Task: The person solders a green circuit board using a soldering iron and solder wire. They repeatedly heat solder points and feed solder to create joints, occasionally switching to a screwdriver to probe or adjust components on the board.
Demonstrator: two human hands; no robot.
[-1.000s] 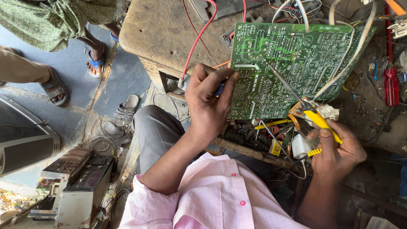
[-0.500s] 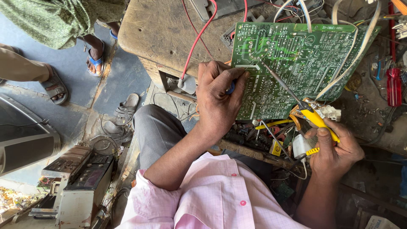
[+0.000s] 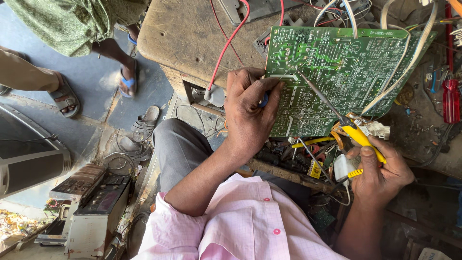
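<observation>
Soldering iron point(image 3: 347, 126) clamped in right hand point(image 3: 380, 169), tip on green circuit board point(image 3: 337, 72) at 12 o'clock; left hand point(image 3: 248, 113) pinches board's edge. Risk: slip bridges neighbouring joints.

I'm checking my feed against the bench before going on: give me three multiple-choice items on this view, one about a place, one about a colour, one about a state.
1. Where does the soldering iron tip rest?
A. on the green circuit board
B. on the floor
C. on the red screwdriver

2. What colour is the iron's handle?
A. blue
B. yellow
C. white

3. What is the left hand doing?
A. hanging open in the air
B. pinching a small blue-tipped item at the board's left edge
C. resting flat on the lap

Answers:
1 A, the thin shaft ends on the board's surface.
2 B, the grip in the right hand is yellow.
3 B, the fingers close on the item beside the board.
</observation>
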